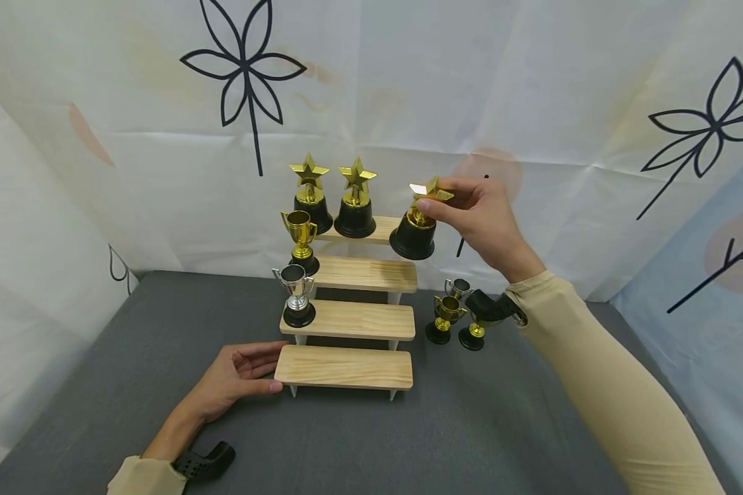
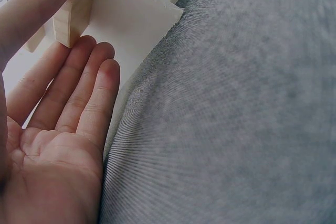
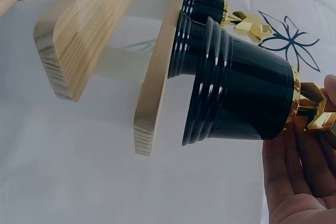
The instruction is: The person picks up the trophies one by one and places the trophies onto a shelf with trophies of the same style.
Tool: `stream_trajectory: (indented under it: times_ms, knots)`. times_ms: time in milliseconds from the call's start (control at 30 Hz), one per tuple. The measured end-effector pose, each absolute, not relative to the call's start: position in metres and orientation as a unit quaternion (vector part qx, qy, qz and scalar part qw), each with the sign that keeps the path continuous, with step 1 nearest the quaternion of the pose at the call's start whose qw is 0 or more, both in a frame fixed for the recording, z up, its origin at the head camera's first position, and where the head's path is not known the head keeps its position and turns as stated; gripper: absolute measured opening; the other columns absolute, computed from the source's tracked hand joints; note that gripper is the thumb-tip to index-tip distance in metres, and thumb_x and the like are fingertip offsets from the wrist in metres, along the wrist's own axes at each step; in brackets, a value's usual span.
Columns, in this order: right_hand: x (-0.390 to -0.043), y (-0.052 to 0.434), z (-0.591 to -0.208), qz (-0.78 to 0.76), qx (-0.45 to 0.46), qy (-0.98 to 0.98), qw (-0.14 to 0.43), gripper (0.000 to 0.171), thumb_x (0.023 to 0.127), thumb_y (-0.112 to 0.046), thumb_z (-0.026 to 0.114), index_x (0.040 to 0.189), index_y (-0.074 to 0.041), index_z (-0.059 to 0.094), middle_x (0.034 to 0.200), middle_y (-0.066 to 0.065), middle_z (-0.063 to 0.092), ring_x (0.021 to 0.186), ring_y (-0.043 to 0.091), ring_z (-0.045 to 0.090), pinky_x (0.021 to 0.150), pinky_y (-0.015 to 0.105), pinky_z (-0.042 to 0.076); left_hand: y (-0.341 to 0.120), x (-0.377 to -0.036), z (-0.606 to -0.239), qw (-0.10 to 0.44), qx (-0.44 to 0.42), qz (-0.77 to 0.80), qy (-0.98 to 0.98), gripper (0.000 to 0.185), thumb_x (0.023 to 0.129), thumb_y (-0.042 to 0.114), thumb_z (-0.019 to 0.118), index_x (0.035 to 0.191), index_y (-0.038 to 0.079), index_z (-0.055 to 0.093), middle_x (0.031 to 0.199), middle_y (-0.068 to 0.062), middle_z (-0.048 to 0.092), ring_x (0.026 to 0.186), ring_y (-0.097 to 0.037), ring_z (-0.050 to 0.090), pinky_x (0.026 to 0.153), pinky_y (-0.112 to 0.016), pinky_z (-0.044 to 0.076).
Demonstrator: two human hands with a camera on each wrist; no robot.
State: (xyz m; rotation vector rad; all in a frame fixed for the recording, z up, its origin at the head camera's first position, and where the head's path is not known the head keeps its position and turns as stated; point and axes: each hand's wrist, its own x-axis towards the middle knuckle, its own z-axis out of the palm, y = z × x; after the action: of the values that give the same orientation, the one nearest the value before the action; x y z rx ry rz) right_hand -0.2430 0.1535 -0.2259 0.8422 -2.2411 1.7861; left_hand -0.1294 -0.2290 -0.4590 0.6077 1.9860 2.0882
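Observation:
A four-step wooden stand sits on the grey table. Two gold star trophies stand on its top step. My right hand pinches the star of a third star trophy, held tilted in the air with its black base just off the top step's right end. A gold cup stands on the second step and a silver cup on the third. My left hand rests with relaxed fingers against the left end of the bare bottom step.
Three small loose cup trophies stand on the grey cloth right of the stand, under my right wrist. White sheets with flower prints wall in the back and sides.

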Motion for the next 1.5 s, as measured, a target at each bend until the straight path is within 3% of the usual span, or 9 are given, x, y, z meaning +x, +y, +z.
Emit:
stream_trajectory:
  times_ms: [733,1167,1300,1500]
  knots:
    - [-0.269,0.139,-0.234,0.575,0.262,-0.772,0.066,0.032,0.092,-0.004,0.075,0.121,0.009,0.068,0.106,0.013,0.071,0.093,0.015,0.070,0.088,0.026,0.058,-0.229,-0.129,-0.460,0.099,0.201,0.702,0.676,0.067,0.083,-0.011,0.076,0.140,-0.022,0.043,0.140,-0.040,0.047,0.121,-0.017,0.063,0.101,-0.032,0.054]
    - [-0.276,0.135,-0.235,0.570,0.261,-0.776,0.066,0.032,0.094,-0.007,0.074,0.122,0.007,0.069,0.103,0.010,0.073,0.093,0.014,0.070,0.088,0.028,0.058,-0.229,-0.129,-0.459,0.099,0.206,0.702,0.674,0.067,0.083,-0.011,0.076,0.140,-0.022,0.043,0.140,-0.040,0.047,0.122,-0.018,0.063,0.102,-0.033,0.054]
    - [-0.278,0.133,-0.235,0.570,0.258,-0.777,0.065,0.032,0.094,-0.009,0.074,0.122,0.006,0.069,0.102,0.006,0.074,0.095,0.015,0.070,0.091,0.030,0.058,-0.229,-0.129,-0.459,0.098,0.206,0.702,0.675,0.067,0.083,-0.011,0.077,0.139,-0.022,0.043,0.140,-0.040,0.047,0.122,-0.017,0.063,0.102,-0.032,0.054]
    - [-0.280,0.131,-0.234,0.568,0.252,-0.781,0.061,0.035,0.095,-0.011,0.074,0.126,0.004,0.068,0.108,0.012,0.072,0.098,0.016,0.069,0.096,0.033,0.057,-0.229,-0.129,-0.458,0.098,0.203,0.701,0.676,0.067,0.082,-0.011,0.077,0.139,-0.022,0.043,0.140,-0.040,0.047,0.121,-0.017,0.063,0.102,-0.032,0.054]
